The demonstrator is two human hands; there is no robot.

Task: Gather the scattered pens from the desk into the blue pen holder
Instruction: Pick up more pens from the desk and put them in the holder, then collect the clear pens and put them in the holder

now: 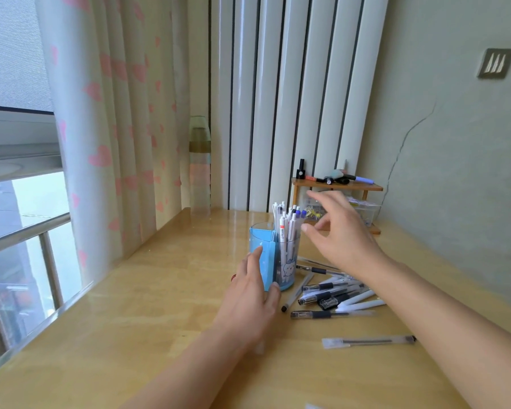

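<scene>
Several pens (331, 293) lie on the bench (160, 290); the left hand (252, 293) cups the blue holder (263, 246), and the right hand (340, 231) hovers spread, empty.

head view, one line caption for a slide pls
Left hand steadies the blue pen holder; right hand hovers open above loose pens.

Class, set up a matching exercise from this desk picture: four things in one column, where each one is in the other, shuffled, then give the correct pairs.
Things:
1. blue pen holder
2. lone clear pen
3. tall bottle
4. black nail polish bottle

Places:
A. on the small wooden shelf
B. beside the curtain, at the desk's far edge
C. touched by the left hand
D. apart from the pen pile, nearest the camera

Pairs: 1-C, 2-D, 3-B, 4-A
</scene>
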